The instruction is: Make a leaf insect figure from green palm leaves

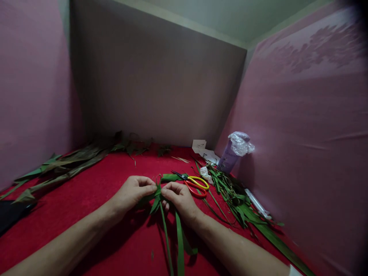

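Observation:
My left hand [133, 191] and my right hand [178, 195] meet in the middle of a red cloth surface [86, 230]. Both pinch a folded knot of green leaf strips [156, 193] between thumbs and fingertips. Long ends of the strips [178, 237] trail toward me across the cloth. Scissors with one yellow and one red handle [195, 184] lie just right of my right hand, beside a short green leaf piece [169, 177].
A pile of cut green leaf strips [238, 199] lies on the right. A purple bottle capped with crumpled plastic [232, 153] stands at the back right near white paper scraps [202, 149]. Long dried leaves [66, 165] lie along the left. Pink walls enclose both sides.

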A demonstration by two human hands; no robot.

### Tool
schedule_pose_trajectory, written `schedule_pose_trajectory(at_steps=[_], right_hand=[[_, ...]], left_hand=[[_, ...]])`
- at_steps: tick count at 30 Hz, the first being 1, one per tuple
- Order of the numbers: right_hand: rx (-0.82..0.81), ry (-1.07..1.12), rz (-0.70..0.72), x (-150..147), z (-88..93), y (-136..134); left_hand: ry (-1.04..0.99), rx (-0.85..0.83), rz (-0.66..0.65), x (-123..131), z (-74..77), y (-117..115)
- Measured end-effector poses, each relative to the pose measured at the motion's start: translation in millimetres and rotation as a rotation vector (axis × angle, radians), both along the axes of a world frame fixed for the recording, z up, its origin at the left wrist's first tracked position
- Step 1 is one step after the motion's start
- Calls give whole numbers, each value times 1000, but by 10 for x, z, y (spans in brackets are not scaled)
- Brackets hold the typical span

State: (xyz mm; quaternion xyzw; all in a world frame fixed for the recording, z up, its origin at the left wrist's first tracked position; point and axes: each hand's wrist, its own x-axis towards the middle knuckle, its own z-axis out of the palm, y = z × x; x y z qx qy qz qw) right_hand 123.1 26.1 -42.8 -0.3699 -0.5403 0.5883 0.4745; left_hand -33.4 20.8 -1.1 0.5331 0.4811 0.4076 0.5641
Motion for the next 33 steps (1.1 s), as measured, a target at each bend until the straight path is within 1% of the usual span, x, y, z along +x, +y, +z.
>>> schedule_pose_trajectory(at_steps=[5,13,17,23,27,30,33], right_hand=[[-10,16,12,5,-20,15],[-22,34,19,13,12,-4],[-8,46,35,17,2,-4],[29,26,15,18,-16,3],[9,87,55,16,-16,7],[-20,133,82,13,-19,16],[-29,133,111,11,-6,14]], left_hand=[[-2,35,-54,-7,-29,27],[-8,77,-46,-14,-43,43],[-10,82,-60,-10,-56,45],[-23,48,-70,-25,-80,38],[-61,41,-78,-30,-58,41],[-77,38,-53,-33,-51,50],[-64,34,-36,-39,-55,50]])
